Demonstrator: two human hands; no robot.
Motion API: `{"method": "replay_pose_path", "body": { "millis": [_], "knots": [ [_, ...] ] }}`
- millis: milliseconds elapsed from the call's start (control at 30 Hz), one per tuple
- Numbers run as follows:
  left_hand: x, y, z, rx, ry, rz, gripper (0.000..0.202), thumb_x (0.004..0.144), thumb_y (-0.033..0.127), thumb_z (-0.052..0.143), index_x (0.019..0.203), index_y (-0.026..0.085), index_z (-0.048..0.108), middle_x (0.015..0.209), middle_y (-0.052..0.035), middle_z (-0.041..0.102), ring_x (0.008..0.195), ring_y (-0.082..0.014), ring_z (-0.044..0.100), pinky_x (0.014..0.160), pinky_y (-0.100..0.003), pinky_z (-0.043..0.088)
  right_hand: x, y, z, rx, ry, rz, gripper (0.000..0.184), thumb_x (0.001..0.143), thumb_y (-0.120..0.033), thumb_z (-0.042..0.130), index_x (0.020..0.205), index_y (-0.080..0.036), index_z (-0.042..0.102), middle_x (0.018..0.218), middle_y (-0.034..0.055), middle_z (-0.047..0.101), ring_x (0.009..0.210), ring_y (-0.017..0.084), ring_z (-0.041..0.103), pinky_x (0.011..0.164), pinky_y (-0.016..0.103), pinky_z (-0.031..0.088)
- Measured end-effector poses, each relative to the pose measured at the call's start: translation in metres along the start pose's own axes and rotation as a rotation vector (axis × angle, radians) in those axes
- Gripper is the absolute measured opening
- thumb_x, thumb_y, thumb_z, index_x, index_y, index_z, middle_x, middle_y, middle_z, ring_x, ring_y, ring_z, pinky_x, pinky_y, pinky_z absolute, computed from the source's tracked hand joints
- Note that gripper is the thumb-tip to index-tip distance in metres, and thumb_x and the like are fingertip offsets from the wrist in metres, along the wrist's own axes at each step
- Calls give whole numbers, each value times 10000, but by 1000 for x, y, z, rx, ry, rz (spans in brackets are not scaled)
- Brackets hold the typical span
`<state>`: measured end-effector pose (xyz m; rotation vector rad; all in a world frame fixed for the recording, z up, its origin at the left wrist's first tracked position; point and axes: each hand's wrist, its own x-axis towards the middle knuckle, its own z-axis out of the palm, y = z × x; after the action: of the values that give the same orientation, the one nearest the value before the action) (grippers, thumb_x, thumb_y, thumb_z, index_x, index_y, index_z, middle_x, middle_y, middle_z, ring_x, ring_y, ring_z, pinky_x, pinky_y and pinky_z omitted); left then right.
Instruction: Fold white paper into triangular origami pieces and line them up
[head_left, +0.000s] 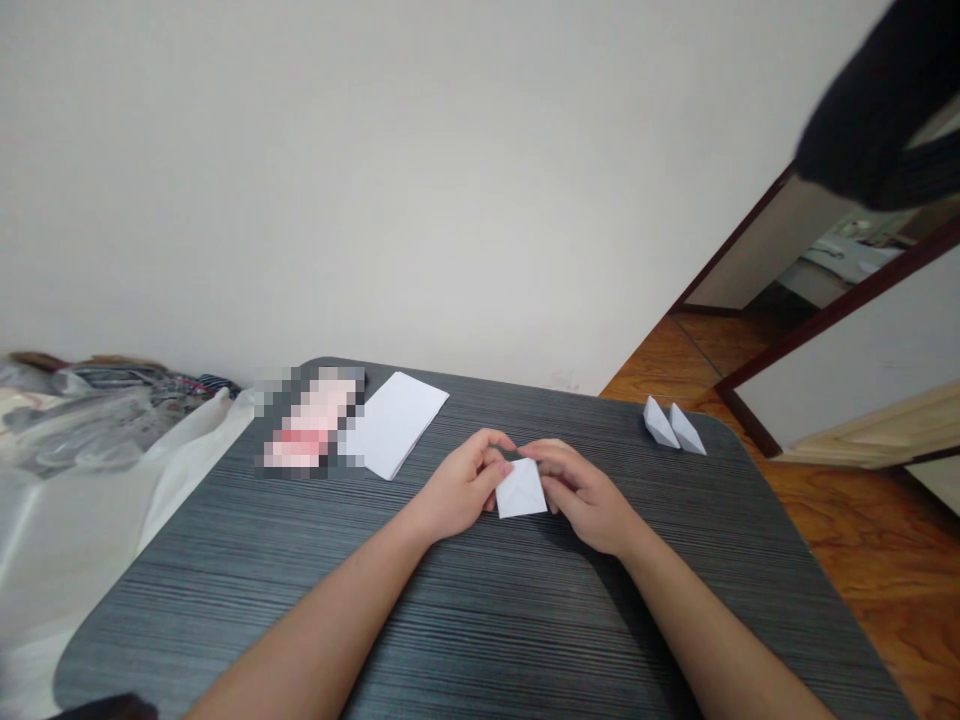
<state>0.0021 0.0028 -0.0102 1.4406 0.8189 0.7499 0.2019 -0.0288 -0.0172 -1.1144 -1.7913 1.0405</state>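
Starting on our far left, we have a white sheet (75, 540) spilling toward the bench (187, 590), with a crumpled plastic bag (90, 430) heaped behind it. Moving onto the dark striped bench, there's a pinkish packet (311, 420), too blurred for us to read, and right against it, a neat stack of white paper (394, 425) lying at a slant.

Now to the centre of the action! Our left grip (461, 487) is clenched, pinching one side of a small folded paper (521, 490), and our right grip (581, 495) is clenched on the other side, its fingers curled over the top. The paper sits between them, just above the bench, near the middle of its width, with a pointed end up.

Further right, near the far corner of the bench, two paper boats (671, 425) stand side by side, touching. Beyond the bench edge, we've got a wooden floor (862, 540), a door (847, 340) and, up in the corner, a dark blurred cloth (870, 110).
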Motion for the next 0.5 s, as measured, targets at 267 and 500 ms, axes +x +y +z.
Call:
{"method": "replay_pose_path", "body": {
  "millis": [267, 500],
  "knots": [
    [-1, 4, 1, 117, -77, -5, 202, 844, 298, 501, 990, 170, 553, 764, 3, 551, 588, -85, 496, 518, -189, 379, 3, -6, -4, -94, -26, -97, 89, 841, -168, 543, 888, -212, 606, 1155, 76, 543, 929, 185, 562, 716, 295, 466],
    [-1, 4, -4, 188, -81, -27, 368, 906, 402, 361, 837, 135, 605, 523, 11, 516, 507, -103, 492, 537, -219, 386, 1, 1, -2, -110, 93, 39, 99, 901, -232, 467, 906, -194, 559, 757, 19, 589, 634, 132, 540, 605, 261, 435]
  ]
}}
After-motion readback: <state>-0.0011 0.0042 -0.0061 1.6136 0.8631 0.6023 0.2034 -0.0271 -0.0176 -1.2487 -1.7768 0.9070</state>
